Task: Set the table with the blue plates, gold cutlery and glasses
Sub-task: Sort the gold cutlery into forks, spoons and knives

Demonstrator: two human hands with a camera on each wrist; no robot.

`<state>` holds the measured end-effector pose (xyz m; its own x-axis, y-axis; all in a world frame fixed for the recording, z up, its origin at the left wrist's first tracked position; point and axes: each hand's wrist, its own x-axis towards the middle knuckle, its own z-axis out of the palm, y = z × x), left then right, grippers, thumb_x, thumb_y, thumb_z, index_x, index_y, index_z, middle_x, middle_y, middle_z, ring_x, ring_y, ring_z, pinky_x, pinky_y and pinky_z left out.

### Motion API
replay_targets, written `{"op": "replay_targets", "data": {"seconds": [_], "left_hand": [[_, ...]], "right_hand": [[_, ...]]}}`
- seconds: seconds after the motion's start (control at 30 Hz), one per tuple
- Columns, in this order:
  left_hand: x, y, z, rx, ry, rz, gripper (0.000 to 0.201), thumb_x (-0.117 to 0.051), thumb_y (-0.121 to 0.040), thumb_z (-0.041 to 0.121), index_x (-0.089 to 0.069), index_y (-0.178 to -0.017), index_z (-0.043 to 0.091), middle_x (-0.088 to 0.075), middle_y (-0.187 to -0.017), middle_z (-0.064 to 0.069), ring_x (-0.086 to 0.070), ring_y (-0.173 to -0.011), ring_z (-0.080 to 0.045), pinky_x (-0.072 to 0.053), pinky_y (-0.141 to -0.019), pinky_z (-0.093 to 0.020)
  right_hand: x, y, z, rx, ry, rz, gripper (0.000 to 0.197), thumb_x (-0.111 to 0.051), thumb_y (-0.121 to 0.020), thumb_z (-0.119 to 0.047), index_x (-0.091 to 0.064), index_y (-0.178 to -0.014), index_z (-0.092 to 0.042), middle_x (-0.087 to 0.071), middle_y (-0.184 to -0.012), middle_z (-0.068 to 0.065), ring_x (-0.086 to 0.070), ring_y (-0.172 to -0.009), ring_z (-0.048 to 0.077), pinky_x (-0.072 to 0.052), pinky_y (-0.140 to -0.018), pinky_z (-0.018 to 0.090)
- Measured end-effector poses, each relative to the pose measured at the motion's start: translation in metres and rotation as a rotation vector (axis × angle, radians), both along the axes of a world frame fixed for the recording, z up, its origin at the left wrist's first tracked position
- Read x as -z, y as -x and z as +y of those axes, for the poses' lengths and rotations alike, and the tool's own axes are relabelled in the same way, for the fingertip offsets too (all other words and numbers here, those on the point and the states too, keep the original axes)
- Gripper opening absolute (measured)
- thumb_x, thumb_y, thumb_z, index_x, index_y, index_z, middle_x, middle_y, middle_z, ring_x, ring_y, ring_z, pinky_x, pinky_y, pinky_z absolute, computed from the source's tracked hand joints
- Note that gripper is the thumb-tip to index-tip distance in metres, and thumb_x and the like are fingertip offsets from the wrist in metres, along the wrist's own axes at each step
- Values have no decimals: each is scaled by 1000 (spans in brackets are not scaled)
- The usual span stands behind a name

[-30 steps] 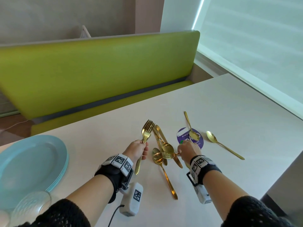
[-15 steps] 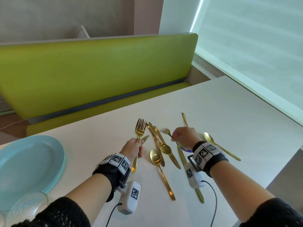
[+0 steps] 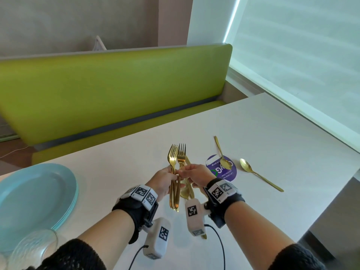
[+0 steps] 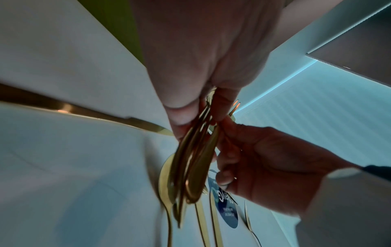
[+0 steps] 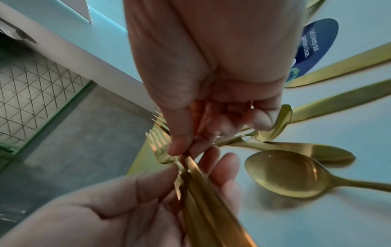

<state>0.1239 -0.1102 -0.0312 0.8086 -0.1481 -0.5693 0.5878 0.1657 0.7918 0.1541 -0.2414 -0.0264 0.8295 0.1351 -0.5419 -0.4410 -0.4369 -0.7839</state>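
Both grips meet over the counter (image 3: 263, 133) — the left hand (image 3: 162, 181) curls round a bunch of gold forks (image 3: 173, 172), tines up, while the right hand (image 3: 195, 175) pinches another fork (image 3: 181, 154) against the bunch. Two spoons (image 3: 257, 174) lie to the right; more cutlery lies beneath the hands. Blue plates (image 3: 37, 193) sit stacked at the left, a glass (image 3: 33, 248) just before them.

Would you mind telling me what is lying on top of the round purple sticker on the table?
A gold spoon lies with its bowl on the purple sticker, its handle pointing toward the green bench. The right hand covers the sticker's near-left edge, so that part cannot be checked.
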Motion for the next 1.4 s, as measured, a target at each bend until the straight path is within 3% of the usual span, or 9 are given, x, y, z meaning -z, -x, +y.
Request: {"op": "replay_targets", "data": {"seconds": [0.13,0.3,0.57,0.67,0.73,0.8,0.93,1.2,1.4], "left_hand": [[1,3,0,44,-27,-15,22,-40,-96,-4,-56,-101,11,-63,-95,-13,-66,-77,-23,-59,-61,-26],[5,4,-3,80,-85,-35,19,-43,-96,0,-53,-104,14,-65,-97,-15,-66,-78,-24,-55,-78,-37],[8,3,-6,51,-108,-52,20,-46,-95,-1,-56,-99,15,-63,-91,-12,-63,-70,-16,-54,-65,-24],[10,0,-6,36,-141,-55,21,-45,-95,-3,-56,-109,8,-62,-85,-9,-58,-68,-16,-52,-66,-27],[12,-4,-6,10,-168,-44,23,-45,-95,-4,-56,-111,9,-61,-82,-6,-56,-69,-15,-50,-67,-28],[12,-9,-4,-26,-178,-34,25,-42,-95,-5,-57,-109,10,-60,-82,-6,-54,-69,-14,-49,-67,-26],[11,-18,2,-59,-200,-42,25,-42,-96,-4,-60,-100,13,-60,-84,-5,-55,-71,-13,-51,-69,-25],[14,-46,5,-125,-185,-25,24,-41,-96,-2,-60,-94,11,-57,-79,-5,-52,-68,-14,-47,-68,-25],[17,-60,5,-146,-165,21,19,-41,-97,3,-57,-96,11,-56,-79,-6,-51,-66,-14,-46,-68,-27]], "right_hand": [[4,4,1,-5,6,-18,16,-70,-83,-20,-61,-70,-22,-61,-66,-7,-47,-51,4,-34,-42,14],[5,5,-2,43,-24,-39,14,-73,-81,-13,-61,-73,-16,-63,-66,-3,-55,-37,-2,-33,-34,7],[7,7,0,96,57,-30,19,-76,-78,-25,-60,-68,-21,-63,-62,-8,-46,-29,-5,-32,-34,9],[9,2,-4,70,123,-40,22,-75,-77,-36,-60,-67,-24,-61,-65,-8,-46,-44,1,-39,-42,17],[7,-5,-11,74,173,-49,26,-73,-76,-43,-60,-66,-23,-59,-66,-6,-52,-60,9,-56,-64,32],[2,-17,-25,47,316,-94,30,-68,-81,-45,-61,-72,-17,-60,-73,-4,-54,-72,12,-53,-81,35],[-6,-53,-62,9,654,-168,30,-60,-88,-37,-66,-104,-12,-66,-105,4,-60,-96,19,-49,-80,30],[15,-109,-97,34,993,-126,11,-52,-86,-19,-60,-82,-12,-68,-101,10,-55,-82,26,-44,-75,30],[38,-131,-98,8,1086,-105,28,-50,-92,-32,-65,-101,-10,-65,-108,9,-54,-105,25,-39,-88,34]]}}
